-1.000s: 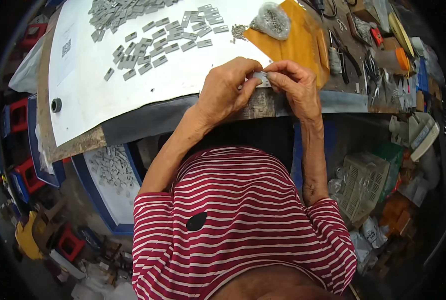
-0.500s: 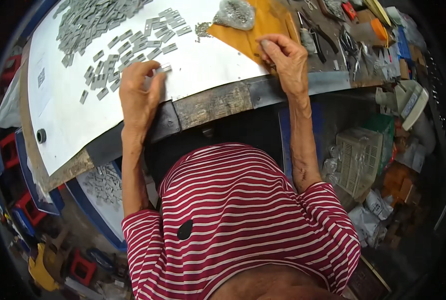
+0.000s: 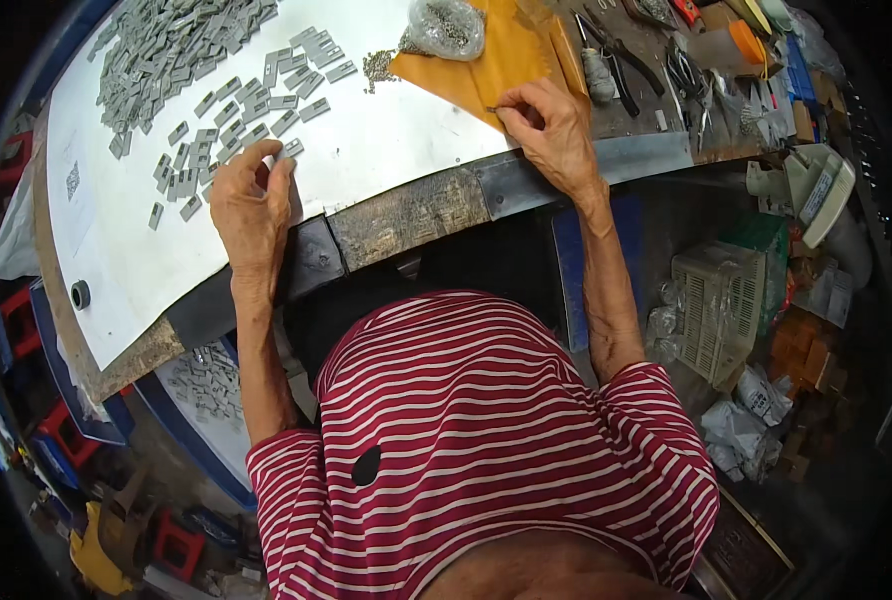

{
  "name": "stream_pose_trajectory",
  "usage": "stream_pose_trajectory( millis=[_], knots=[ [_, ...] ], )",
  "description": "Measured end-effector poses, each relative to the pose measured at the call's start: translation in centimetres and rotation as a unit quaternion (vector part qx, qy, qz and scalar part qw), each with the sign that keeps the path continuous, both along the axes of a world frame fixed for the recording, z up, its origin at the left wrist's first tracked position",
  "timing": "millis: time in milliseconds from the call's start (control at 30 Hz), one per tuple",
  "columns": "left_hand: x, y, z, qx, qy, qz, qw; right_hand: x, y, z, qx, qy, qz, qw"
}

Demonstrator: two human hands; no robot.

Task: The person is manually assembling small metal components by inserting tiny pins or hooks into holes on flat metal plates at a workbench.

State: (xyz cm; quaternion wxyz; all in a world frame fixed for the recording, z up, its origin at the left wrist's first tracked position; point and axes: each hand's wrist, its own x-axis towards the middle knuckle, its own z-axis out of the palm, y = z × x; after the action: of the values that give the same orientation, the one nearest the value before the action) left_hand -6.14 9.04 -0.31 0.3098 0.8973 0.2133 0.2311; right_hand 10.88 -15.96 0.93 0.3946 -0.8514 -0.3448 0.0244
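Both hands work the bench (image 3: 406, 215): my left hand (image 3: 251, 200) pinches a small grey plate (image 3: 291, 149), my right hand (image 3: 551, 125) grips a tiny screw (image 3: 492, 109) over the orange sheet (image 3: 486, 60).

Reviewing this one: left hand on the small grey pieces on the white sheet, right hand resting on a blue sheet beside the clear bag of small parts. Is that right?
Not quite. In the head view the right hand rests on an orange sheet, not a blue one. The rest holds: the left hand touches the grey pieces on the white sheet, and the clear bag lies nearby.
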Motion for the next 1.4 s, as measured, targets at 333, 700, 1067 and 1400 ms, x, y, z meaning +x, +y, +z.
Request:
stream_pose_trajectory(
  millis=[333,700,1067,1400],
  knots=[
    [0.0,-0.5,0.2,-0.037,0.048,0.042,0.997,0.0,0.9,0.0,-0.093,-0.184,0.050,0.977],
    [-0.1,-0.4,-0.1,-0.032,0.044,0.027,0.998,1.0,0.8,-0.4,-0.066,-0.106,0.049,0.991],
    [-0.4,-0.5,0.0,-0.014,0.036,0.016,0.999,1.6,0.5,1.2,0.064,0.241,-0.043,0.967],
    [-0.3,-0.6,0.3,-0.025,0.036,0.013,0.999,2.2,0.1,1.1,0.216,0.483,0.005,0.849]
  ],
)
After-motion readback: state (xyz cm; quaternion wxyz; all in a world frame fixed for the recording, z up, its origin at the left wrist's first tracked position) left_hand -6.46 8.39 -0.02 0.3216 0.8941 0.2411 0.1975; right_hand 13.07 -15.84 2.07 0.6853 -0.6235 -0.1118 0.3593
